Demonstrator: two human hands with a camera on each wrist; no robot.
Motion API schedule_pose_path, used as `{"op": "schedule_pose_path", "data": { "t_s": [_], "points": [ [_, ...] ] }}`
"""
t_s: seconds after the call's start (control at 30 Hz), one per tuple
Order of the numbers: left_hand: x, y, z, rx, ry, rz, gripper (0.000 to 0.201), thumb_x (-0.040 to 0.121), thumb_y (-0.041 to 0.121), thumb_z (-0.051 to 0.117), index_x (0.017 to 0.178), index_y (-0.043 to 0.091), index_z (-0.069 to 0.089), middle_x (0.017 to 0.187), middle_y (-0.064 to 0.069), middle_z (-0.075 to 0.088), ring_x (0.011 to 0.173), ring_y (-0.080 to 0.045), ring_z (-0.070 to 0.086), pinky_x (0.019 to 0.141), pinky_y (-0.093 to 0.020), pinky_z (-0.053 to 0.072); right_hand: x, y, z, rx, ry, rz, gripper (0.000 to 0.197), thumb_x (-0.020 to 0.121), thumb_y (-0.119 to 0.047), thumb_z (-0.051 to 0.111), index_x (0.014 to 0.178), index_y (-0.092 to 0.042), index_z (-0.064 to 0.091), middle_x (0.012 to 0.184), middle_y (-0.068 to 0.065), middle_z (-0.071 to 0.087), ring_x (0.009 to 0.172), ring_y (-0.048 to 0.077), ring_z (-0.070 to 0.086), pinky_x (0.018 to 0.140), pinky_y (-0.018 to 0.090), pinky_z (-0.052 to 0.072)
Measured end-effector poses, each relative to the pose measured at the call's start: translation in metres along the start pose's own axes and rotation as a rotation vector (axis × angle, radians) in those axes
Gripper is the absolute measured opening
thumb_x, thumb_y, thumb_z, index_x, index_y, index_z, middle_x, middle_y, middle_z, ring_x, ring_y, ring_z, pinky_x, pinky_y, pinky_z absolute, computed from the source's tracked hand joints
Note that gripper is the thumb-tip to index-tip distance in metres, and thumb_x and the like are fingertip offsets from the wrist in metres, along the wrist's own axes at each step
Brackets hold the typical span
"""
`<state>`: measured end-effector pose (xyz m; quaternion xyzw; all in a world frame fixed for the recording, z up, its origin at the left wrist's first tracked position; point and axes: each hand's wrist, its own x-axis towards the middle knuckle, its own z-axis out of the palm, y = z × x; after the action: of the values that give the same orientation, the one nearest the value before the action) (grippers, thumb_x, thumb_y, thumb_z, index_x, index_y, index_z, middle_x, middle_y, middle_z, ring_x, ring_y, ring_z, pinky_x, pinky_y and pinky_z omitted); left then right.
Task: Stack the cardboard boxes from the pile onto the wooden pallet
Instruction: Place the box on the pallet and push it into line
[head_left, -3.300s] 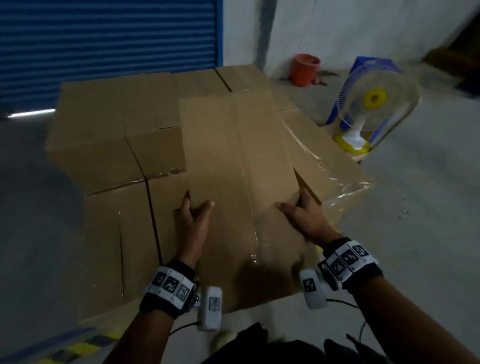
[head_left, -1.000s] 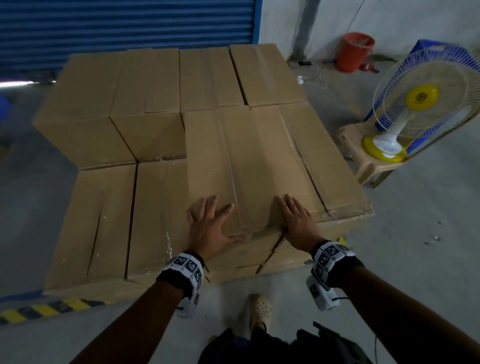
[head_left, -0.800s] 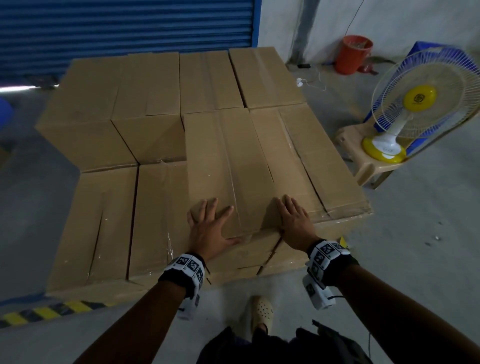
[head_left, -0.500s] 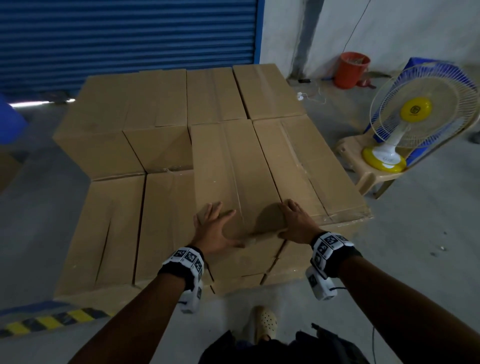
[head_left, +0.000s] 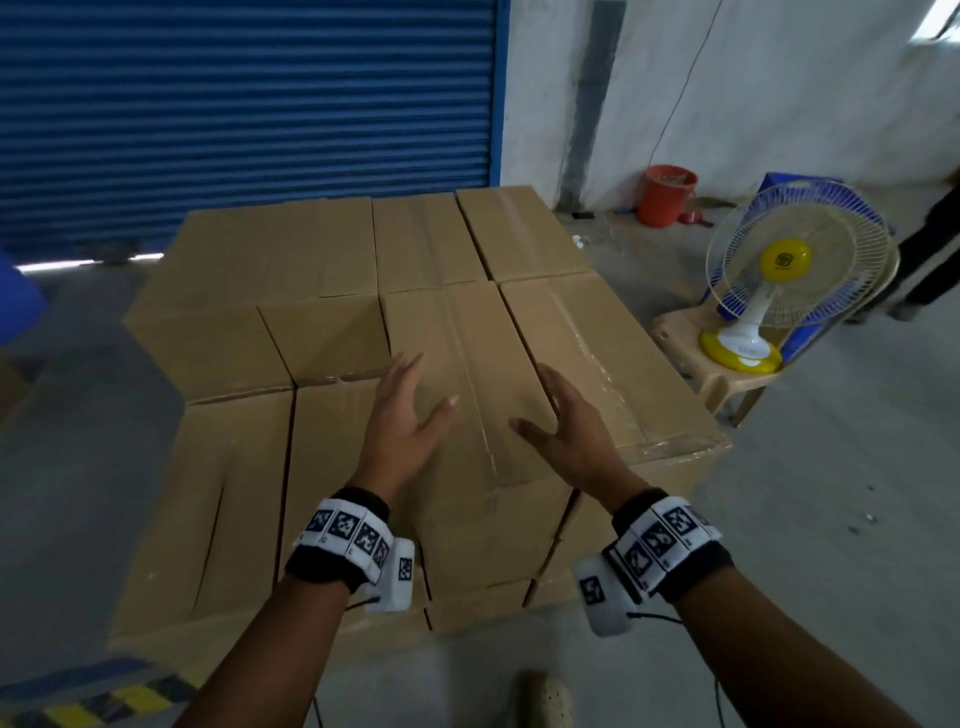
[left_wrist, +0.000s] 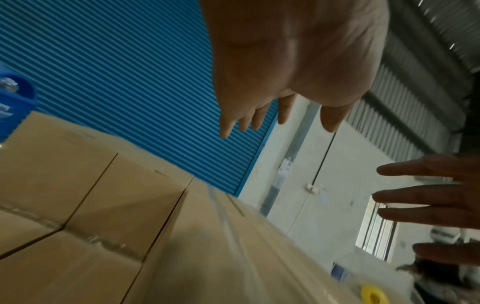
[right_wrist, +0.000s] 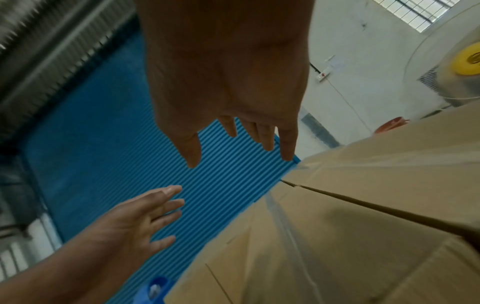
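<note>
Brown cardboard boxes (head_left: 332, 291) stand packed in rows and cover whatever lies beneath them; no pallet shows. The taped box (head_left: 467, 343) in the front middle lies level with its neighbour on the right (head_left: 597, 353). My left hand (head_left: 410, 410) hovers just above that box's near end, fingers straight and spread, holding nothing. My right hand (head_left: 556, 415) hovers beside it, equally spread and empty. In the left wrist view the left hand (left_wrist: 285, 72) is clear of the boxes (left_wrist: 130, 236). In the right wrist view the right hand (right_wrist: 228, 86) is above the box (right_wrist: 337, 236).
A table fan (head_left: 779, 280) stands on a plastic stool (head_left: 727, 379) to the right. An orange bucket (head_left: 667, 195) sits by the wall. A blue roller shutter (head_left: 249, 114) closes the back. Someone's legs (head_left: 930, 249) show far right. Yellow-black floor tape (head_left: 104, 701) runs near left.
Both hands, which pressed flat on the front middle box's near end, have lifted off it and now hover above. The box stays put.
</note>
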<state>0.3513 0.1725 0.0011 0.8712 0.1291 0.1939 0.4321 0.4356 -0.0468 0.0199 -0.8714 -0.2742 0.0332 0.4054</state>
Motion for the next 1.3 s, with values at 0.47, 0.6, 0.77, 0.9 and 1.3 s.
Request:
{"op": "schedule_pose_path", "data": {
  "t_s": [0.47, 0.6, 0.77, 0.9, 1.3],
  "points": [
    [-0.188, 0.084, -0.085, 0.161, 0.372, 0.155, 0.065, 0.093, 0.047, 0.055, 0.150, 0.018, 0.041, 0.158, -0.007, 0.038, 0.147, -0.018, 0.033, 0.119, -0.025, 0.028, -0.131, -0.086, -0.023, 0.185, 0.045, -0.327, 0.083, 0.089, -0.057, 0.057, 0.156, -0.023, 0.021, 0.161, -0.002, 0.028, 0.145, 0.015, 0.032, 0.109, 0.050, 0.043],
    [-0.256, 0.078, -0.101, 0.236, 0.409, 0.089, 0.063, 0.095, 0.044, 0.055, 0.149, 0.013, 0.043, 0.155, -0.010, 0.041, 0.145, -0.023, 0.037, 0.118, -0.035, 0.032, -0.174, -0.088, 0.001, 0.230, -0.037, -0.374, 0.081, 0.091, -0.053, 0.058, 0.156, -0.020, 0.021, 0.160, 0.003, 0.030, 0.145, 0.019, 0.033, 0.107, 0.051, 0.044],
    [-0.334, 0.051, -0.127, 0.282, 0.424, -0.059, 0.064, 0.095, 0.046, 0.053, 0.148, 0.013, 0.044, 0.155, -0.006, 0.038, 0.145, -0.017, 0.035, 0.116, -0.034, 0.033, -0.220, -0.103, 0.055, 0.299, -0.180, -0.367, 0.081, 0.090, -0.055, 0.058, 0.155, -0.023, 0.023, 0.159, 0.000, 0.031, 0.145, 0.017, 0.033, 0.107, 0.049, 0.044],
    [-0.391, 0.012, -0.154, 0.338, 0.471, -0.164, 0.063, 0.095, 0.045, 0.053, 0.146, 0.007, 0.048, 0.153, -0.011, 0.042, 0.142, -0.012, 0.034, 0.115, -0.016, 0.027, -0.243, -0.127, 0.107, 0.302, -0.314, -0.363, 0.084, 0.087, -0.057, 0.058, 0.155, -0.019, 0.026, 0.159, 0.001, 0.032, 0.145, 0.016, 0.032, 0.110, 0.047, 0.041],
    [-0.520, -0.130, -0.314, 0.328, 0.632, -0.369, 0.062, 0.094, 0.042, 0.059, 0.146, 0.009, 0.048, 0.151, -0.011, 0.045, 0.141, -0.027, 0.041, 0.115, -0.029, 0.033, -0.284, -0.290, 0.335, 0.248, -0.572, -0.466, 0.086, 0.085, -0.065, 0.053, 0.153, -0.016, 0.034, 0.158, 0.001, 0.034, 0.147, 0.013, 0.029, 0.118, 0.029, 0.030]
  ]
}}
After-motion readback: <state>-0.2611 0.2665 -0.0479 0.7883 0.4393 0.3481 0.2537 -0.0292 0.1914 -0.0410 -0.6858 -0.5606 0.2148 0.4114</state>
